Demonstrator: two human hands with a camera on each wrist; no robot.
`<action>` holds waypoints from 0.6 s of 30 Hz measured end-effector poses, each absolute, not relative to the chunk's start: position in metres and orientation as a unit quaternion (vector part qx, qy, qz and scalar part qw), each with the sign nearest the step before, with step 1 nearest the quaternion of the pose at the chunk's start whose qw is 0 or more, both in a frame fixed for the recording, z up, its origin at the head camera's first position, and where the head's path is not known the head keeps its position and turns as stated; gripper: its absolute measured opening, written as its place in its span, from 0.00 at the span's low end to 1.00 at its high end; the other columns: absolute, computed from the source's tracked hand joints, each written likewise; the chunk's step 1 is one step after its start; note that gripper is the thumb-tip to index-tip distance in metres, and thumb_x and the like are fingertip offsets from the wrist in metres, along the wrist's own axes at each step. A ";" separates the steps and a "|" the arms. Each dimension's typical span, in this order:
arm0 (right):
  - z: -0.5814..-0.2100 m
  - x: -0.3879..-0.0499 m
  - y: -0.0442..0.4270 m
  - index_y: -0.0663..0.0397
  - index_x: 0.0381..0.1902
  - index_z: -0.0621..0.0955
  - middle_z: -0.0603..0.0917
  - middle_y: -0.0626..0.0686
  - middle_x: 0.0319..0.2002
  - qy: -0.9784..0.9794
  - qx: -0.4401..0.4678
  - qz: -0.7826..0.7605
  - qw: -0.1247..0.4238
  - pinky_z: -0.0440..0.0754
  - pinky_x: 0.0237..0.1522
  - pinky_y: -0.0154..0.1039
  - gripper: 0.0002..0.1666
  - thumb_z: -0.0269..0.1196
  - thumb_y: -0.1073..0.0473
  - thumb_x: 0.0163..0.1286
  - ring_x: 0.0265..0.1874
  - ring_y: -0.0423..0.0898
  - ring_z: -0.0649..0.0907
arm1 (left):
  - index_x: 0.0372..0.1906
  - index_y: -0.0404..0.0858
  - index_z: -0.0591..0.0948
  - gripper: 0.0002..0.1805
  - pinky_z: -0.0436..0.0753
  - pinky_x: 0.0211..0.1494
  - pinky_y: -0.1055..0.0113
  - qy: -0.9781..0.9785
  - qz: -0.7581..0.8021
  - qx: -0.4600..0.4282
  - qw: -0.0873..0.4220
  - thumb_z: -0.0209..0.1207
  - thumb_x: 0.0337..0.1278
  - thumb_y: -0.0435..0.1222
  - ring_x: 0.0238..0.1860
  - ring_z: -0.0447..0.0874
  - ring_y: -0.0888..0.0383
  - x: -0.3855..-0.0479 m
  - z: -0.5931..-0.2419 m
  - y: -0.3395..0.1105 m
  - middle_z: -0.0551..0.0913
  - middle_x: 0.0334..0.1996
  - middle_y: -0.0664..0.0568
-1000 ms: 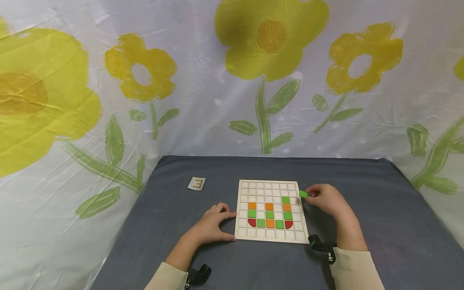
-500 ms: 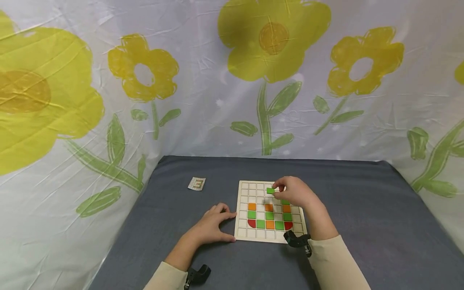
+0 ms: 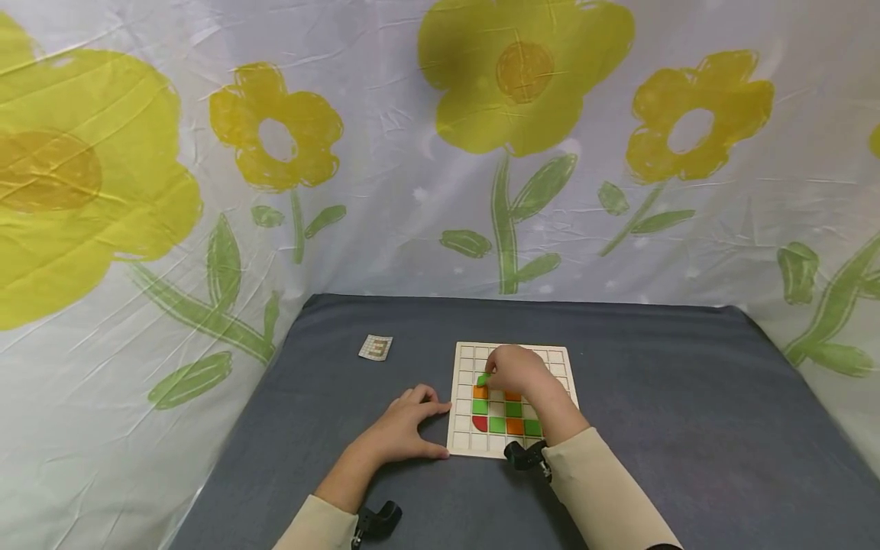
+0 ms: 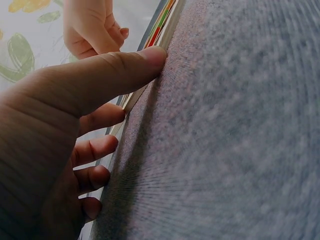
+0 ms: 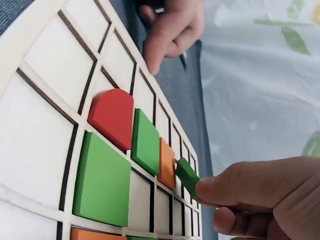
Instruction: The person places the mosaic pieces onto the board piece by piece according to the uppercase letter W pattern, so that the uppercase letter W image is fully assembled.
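Note:
A wooden grid board lies on the table, its cells partly filled with green, orange and red tiles. My right hand is over the board and pinches a green square tile between thumb and finger. That tile is tilted at the cell just behind the left orange tile. A red rounded tile and another green tile stand in the same column. My left hand rests at the board's left side, thumb and forefinger touching its edge, other fingers loosely bent. The right hand hides several tiles in the head view.
A small pattern card lies on the dark grey tablecloth, to the left behind the board. A curtain printed with yellow flowers hangs behind the table. Each wrist wears a black camera mount.
My right hand has carried the green tile from beyond the board's right edge leftward across it, down to the left column. The left hand has stayed at the board's edge.

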State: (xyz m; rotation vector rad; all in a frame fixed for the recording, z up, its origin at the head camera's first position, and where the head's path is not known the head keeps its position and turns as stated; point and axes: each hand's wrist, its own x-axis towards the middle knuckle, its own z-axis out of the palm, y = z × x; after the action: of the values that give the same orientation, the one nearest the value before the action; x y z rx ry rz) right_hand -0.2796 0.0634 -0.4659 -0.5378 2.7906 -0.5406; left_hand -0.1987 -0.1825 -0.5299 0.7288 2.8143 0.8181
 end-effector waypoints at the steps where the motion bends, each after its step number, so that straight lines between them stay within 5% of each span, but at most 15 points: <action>1: -0.467 -0.280 0.063 0.51 0.42 0.91 0.88 0.50 0.43 0.958 -0.183 -0.181 0.123 0.80 0.41 0.48 0.09 0.72 0.58 0.64 0.34 0.46 0.81 | 0.68 0.47 0.81 0.43 0.68 0.56 0.55 0.930 0.270 0.242 0.060 0.79 0.44 0.55 0.50 0.65 0.59 -0.199 -0.530 -0.182 0.68 0.49 0.61; 9: -0.471 -0.283 0.059 0.47 0.40 0.93 0.89 0.49 0.43 0.966 -0.195 -0.139 0.098 0.82 0.42 0.47 0.07 0.71 0.60 0.64 0.42 0.49 0.85 | 0.69 0.47 0.80 0.44 0.68 0.56 0.55 0.929 0.270 0.245 0.058 0.79 0.43 0.55 0.50 0.65 0.59 -0.200 -0.530 -0.181 0.68 0.48 0.61; 18: -0.476 -0.287 0.056 0.42 0.37 0.93 0.89 0.46 0.40 0.967 -0.195 -0.132 0.099 0.82 0.41 0.47 0.05 0.73 0.53 0.65 0.37 0.46 0.84 | 0.69 0.47 0.80 0.44 0.68 0.55 0.56 0.930 0.269 0.240 0.065 0.78 0.44 0.56 0.50 0.65 0.58 -0.201 -0.532 -0.179 0.67 0.49 0.61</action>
State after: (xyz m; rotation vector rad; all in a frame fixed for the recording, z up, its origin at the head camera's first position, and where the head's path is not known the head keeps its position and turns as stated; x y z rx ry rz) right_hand -0.2868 0.0560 -0.4759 -0.5758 2.8594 -0.3903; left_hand -0.2009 -0.1792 -0.5315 0.7232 2.8075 0.8131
